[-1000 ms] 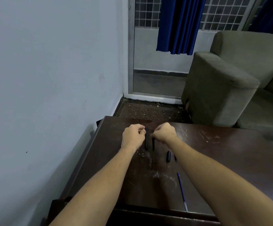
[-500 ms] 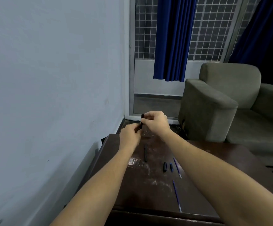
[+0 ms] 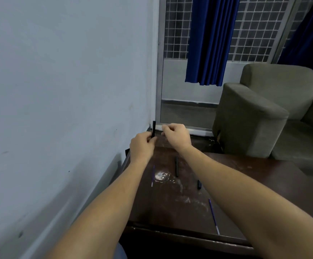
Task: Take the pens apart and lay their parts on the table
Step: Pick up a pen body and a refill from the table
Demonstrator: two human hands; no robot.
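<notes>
One barrel [image 3: 154, 128], two black pieces [image 3: 176, 166], two refills [image 3: 214, 216].

The frame's left is closed off by the wall [image 3: 58, 90], the upper right by the armchair [image 3: 254, 118]. Bare table [image 3: 170, 208] is left at lower centre, between the left refill [image 3: 153, 176] and the right refill [image 3: 213, 215].

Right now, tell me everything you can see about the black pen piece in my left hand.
The black pen piece is a slim, straight tube, matte and plastic-looking. It stands nearly upright, raised over the far end of the table. The left hand pinches its lower end; the upper end is free. The right hand is close beside it, not touching. Finer details are too small to tell.
</notes>
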